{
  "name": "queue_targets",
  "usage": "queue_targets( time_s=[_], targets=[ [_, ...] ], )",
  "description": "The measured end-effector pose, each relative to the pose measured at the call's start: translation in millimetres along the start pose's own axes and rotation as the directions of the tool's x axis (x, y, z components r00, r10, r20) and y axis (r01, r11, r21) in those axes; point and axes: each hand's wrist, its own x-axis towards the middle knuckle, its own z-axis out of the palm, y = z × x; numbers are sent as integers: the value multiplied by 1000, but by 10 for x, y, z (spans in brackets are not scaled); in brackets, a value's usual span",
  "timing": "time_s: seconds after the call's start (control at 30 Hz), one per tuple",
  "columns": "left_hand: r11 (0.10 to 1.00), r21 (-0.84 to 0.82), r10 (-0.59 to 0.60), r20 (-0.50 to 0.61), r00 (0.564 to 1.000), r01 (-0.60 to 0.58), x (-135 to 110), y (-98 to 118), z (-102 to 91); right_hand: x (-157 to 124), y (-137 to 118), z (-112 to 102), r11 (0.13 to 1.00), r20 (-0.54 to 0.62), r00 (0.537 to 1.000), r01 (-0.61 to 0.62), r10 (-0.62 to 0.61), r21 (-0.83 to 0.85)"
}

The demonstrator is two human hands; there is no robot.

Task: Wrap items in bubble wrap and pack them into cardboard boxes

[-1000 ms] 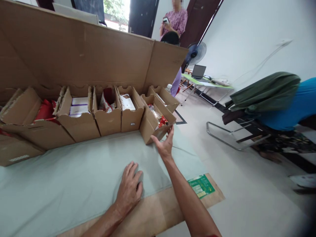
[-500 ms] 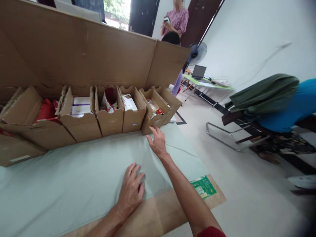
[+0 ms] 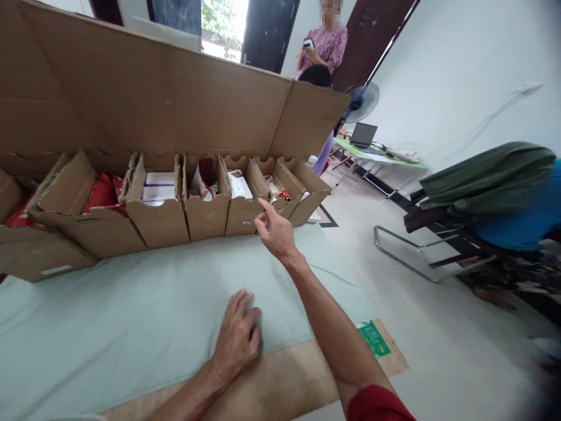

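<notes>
My left hand (image 3: 238,338) rests palm down on the pale green cloth (image 3: 166,298), fingers loosely apart and nothing in them. Raised above the cloth's far part, my right hand (image 3: 278,233) holds nothing; its index finger stretches toward the bins and the other fingers are bent. It overlaps the front of a cardboard bin (image 3: 293,215) with shiny red and clear packets (image 3: 280,192); whether it touches the bin I cannot tell. Left of that stands a cardboard bin (image 3: 242,217) with a white packet (image 3: 240,185), then one with a red and white pouch (image 3: 202,182).
Farther left, bins hold white and purple boxes (image 3: 158,188) and red packets (image 3: 103,192). A tall cardboard panel (image 3: 175,99) rises behind the row. At right are a chair frame (image 3: 403,260), a green-topped table (image 3: 372,155) with a laptop (image 3: 363,135), and a fan (image 3: 363,104). A person (image 3: 326,47) stands behind.
My right hand has risen slightly toward the bins, its index finger now stretched out. My left hand stays on the cloth. The view has shifted a little, so the bins appear farther right.
</notes>
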Motion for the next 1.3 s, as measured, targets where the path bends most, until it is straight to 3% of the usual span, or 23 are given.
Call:
queue_targets(
  time_s=[0.13, 0.23, 0.33, 0.43, 0.53, 0.63, 0.73, 0.83, 0.93, 1.13, 1.2, 1.3],
  targets=[
    [1000, -25, -16, -32, 999, 16, -3, -28, 46, 420, -356, 13, 982, 86, 990, -96, 111, -164],
    [990, -103, -113, -134, 984, 100, 33, -9, 34, 252, -404, -43, 978, 70, 989, -115, 129, -177],
    [948, -218, -287, -269, 919, 232, 74, 54, -113, -404, -264, -284, 989, 64, 995, -65, 74, -133],
    [899, -314, -405, -331, 852, 305, 89, 126, -389, -1312, 33, -732, 997, -7, 999, 54, -53, 63],
    [868, -364, -461, -334, 822, 338, 65, 185, -647, -2167, 380, -1204, 993, -90, 995, -25, 36, 120],
    [867, -373, -446, -288, 847, 330, -34, 259, -724, -2760, 646, -1421, 932, -166, 933, -276, 319, 236],
    [875, -372, -390, -158, 907, 311, -204, 343, -614, -2983, 740, -1295, 882, -50, 907, -393, 419, 259],
    [867, -392, -381, -120, 917, 309, -341, 360, -489, -2830, 644, -984, 888, 36, 911, -409, 411, 208],
    [832, -438, -452, -180, 874, 340, -358, 247, -554, -2414, 415, -665, 890, 35, 928, -365, 370, 272],
    [761, -505, -599, -307, 740, 407, -49, -248, -1220, -1379, -121, 7, 869, 129, 979, -201, 159, 453],
    [774, -499, -595, -362, 717, 390, 127, -409, -1404, -1091, -267, 258, 868, 125, 985, -165, 120, 469],
    [801, -465, -575, -424, 700, 377, 370, -604, -1524, -843, -406, 574, 872, 86, 989, -145, 119, 468]
  ],
)
